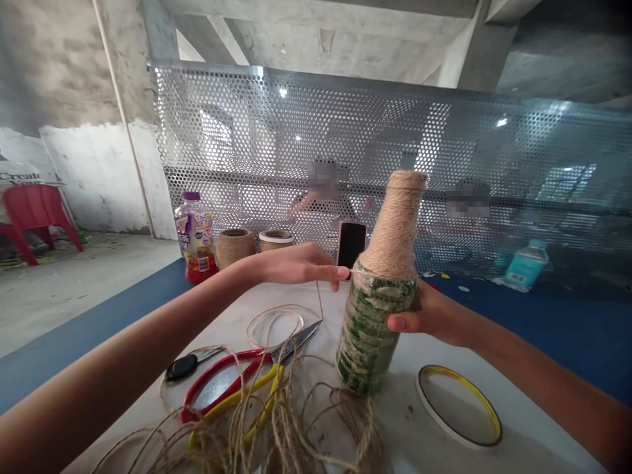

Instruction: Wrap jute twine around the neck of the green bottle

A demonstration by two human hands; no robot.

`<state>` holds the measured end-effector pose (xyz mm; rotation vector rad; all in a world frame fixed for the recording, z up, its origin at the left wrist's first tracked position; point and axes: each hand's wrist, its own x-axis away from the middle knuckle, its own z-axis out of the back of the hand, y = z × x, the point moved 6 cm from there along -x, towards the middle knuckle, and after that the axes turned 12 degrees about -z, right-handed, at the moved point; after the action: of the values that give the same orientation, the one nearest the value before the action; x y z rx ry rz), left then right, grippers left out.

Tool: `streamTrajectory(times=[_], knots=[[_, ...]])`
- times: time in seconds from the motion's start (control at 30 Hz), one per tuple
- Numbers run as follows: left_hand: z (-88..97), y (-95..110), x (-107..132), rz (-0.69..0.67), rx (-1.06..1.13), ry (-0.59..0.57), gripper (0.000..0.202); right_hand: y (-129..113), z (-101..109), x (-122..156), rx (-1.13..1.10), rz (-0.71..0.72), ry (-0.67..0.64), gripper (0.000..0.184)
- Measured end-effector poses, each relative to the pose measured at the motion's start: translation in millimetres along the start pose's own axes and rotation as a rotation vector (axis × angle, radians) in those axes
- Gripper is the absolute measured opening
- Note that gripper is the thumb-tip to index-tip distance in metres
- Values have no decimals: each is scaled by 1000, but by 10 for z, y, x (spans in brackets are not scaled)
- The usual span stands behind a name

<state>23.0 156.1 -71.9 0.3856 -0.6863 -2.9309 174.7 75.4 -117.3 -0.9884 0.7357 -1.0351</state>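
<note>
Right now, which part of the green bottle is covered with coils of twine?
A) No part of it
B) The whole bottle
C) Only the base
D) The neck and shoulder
D. Coiled jute twine covers the neck and shoulder of the bottle, while its green-and-white lower body shows below the coils, beside the right hand.

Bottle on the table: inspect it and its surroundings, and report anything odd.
The bottle is only partly wrapped: jute twine covers its neck and shoulder, while the lower body shows a patchy green-and-white layer. A loose tangle of twine also lies across the red-and-yellow-handled scissors.
</note>
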Motion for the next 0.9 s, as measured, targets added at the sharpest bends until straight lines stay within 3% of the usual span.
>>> streamTrajectory(times=[0.1,0.33,0.53,0.7,0.9], knots=[[-78,-130,21,123,20,-82,62,25,-7,-2,5,-15,-14,74],[-217,-268,42,286,47,-129,74,-27,-31,14,20,-23,-2,78],[-188,-270,-8,240,12,2,73,-65,-59,26,16,-38,-10,78],[-194,-207,-28,150,57,-15,69,-101,-75,43,20,-9,-34,71],[-25,-236,6,245,-218,55,66,22,-39,-20,-60,18,-109,80]])
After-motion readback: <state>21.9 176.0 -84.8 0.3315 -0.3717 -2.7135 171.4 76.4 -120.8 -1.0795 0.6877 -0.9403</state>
